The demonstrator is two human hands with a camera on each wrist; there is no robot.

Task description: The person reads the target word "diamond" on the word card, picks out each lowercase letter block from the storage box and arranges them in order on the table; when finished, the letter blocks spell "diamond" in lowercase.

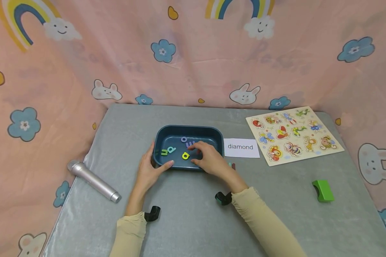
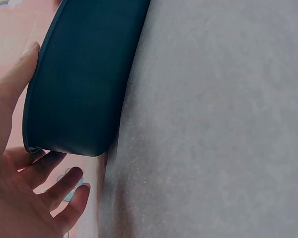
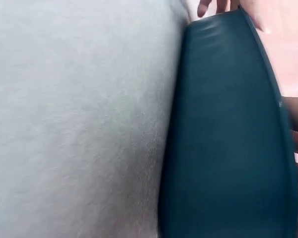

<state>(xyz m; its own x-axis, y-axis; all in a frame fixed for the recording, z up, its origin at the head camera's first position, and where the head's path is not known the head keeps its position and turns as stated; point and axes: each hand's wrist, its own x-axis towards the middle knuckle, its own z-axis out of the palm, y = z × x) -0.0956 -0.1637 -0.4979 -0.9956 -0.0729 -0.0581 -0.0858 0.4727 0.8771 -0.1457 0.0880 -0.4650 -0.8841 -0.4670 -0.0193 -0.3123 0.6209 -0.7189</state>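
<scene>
A dark blue tray (image 1: 188, 129) sits mid-table with several small coloured letters in it. Among these are a yellow letter (image 1: 185, 156), a green n (image 1: 164, 152), a teal letter (image 1: 171, 150), a purple m (image 1: 189, 144) and a bluish o (image 1: 183, 139). My left hand (image 1: 148, 172) holds the tray's near left corner, thumb at the front rim and fingers by the left side. Over the tray's right part hovers my right hand (image 1: 207, 159), thumb and index finger apart beside the yellow letter. A reddish piece is mostly hidden under it.
A white card (image 1: 241, 154) reading "diamond" lies against the tray's right side. Beyond it is a wooden insect puzzle board (image 1: 300, 129). A green arch block (image 1: 323, 191) stands at right, a silver microphone (image 1: 94, 181) at left. Small teal and brown pieces peek out beside my right wrist.
</scene>
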